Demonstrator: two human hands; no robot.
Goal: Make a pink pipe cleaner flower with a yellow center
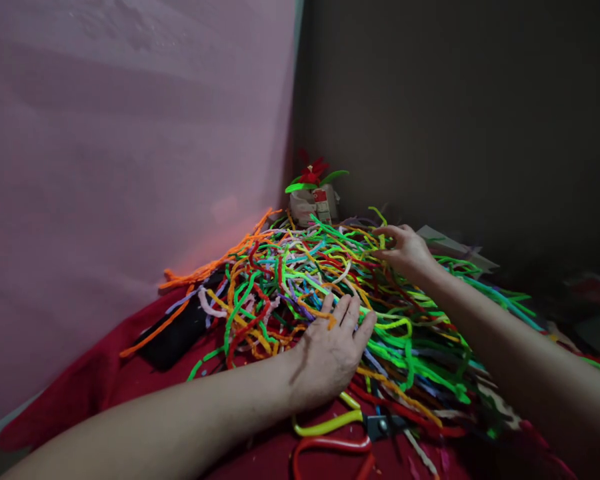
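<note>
A large tangled heap of fuzzy pipe cleaners (300,267) in many colours spreads before me. My left hand (333,350) lies palm down on the near side of the heap, its fingers stretched and slightly apart. Over the far right side, my right hand (405,252) has its thumb and fingers curved with a gap between them. A yellow-green pipe cleaner (381,239) passes by those fingertips; no firm grip on it shows. Below my left hand lies a hand tool with dark metal jaws (380,425), next to yellow (330,424) and red (330,443) looped handles.
Behind the heap, a red flower with green leaves (313,175) stands in a pale container (303,203). A black object (173,333) lies at the left on the red cloth (135,383). A pinkish wall (130,167) borders the left, a dark wall (455,120) the back.
</note>
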